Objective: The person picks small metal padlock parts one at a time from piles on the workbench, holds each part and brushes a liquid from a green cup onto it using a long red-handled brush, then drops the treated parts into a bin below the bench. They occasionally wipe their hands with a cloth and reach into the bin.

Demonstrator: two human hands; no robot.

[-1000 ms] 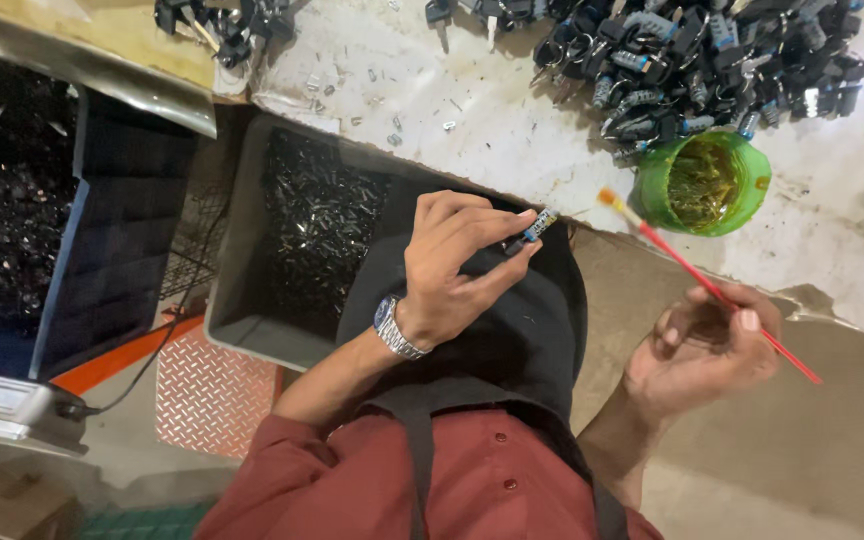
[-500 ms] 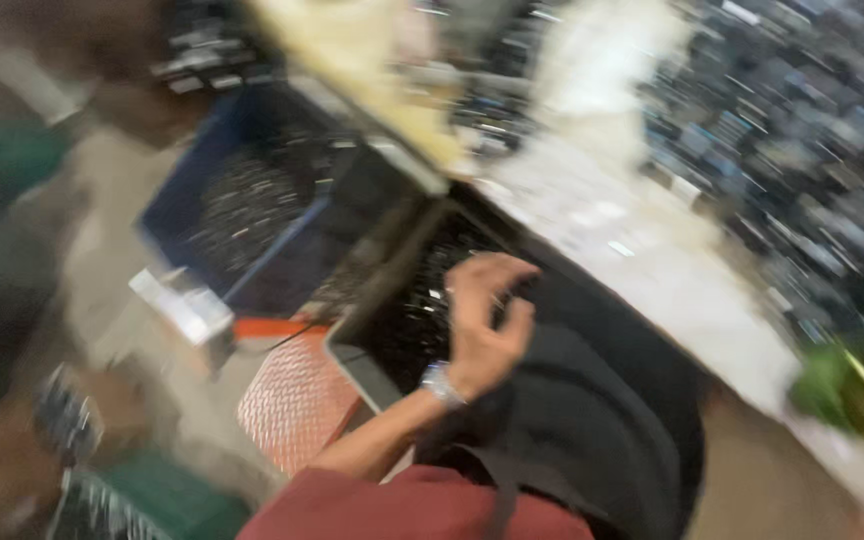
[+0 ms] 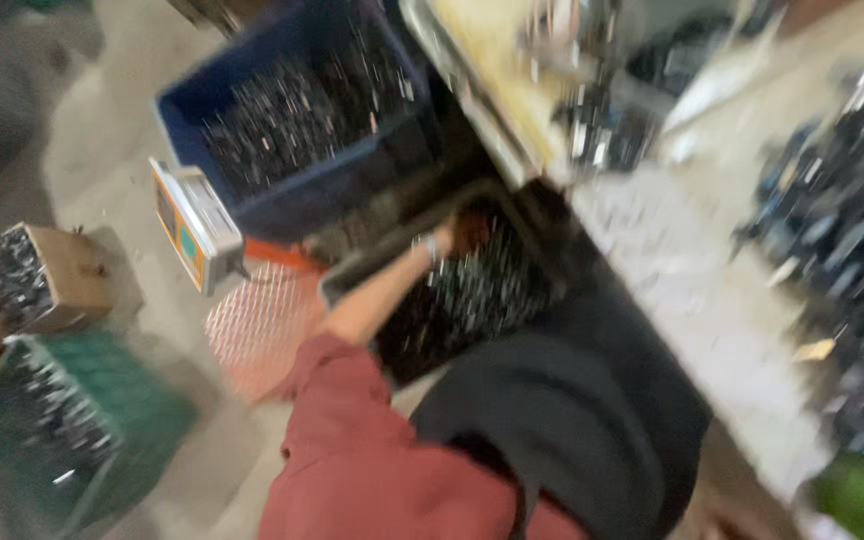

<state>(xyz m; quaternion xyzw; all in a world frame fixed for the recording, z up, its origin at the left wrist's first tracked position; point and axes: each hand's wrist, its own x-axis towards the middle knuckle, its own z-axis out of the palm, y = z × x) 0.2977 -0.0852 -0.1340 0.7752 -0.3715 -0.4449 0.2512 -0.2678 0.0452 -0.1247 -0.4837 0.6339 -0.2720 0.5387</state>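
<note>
Seeing left hand (image 3: 464, 236) reaching into grey bin (image 3: 347, 278) of small metal parts (image 3: 477, 290); blur hiding fingers, grip unreadable. Right hand lying outside view.

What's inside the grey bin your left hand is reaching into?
The grey bin holds a heap of small dark metal parts. The left hand is down among them; blur and black cloth hide its fingers and the bin's near end.

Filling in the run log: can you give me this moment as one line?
left hand: in grey bin of small metal parts | right hand: out of view | blue bin beside | view blurred
</note>
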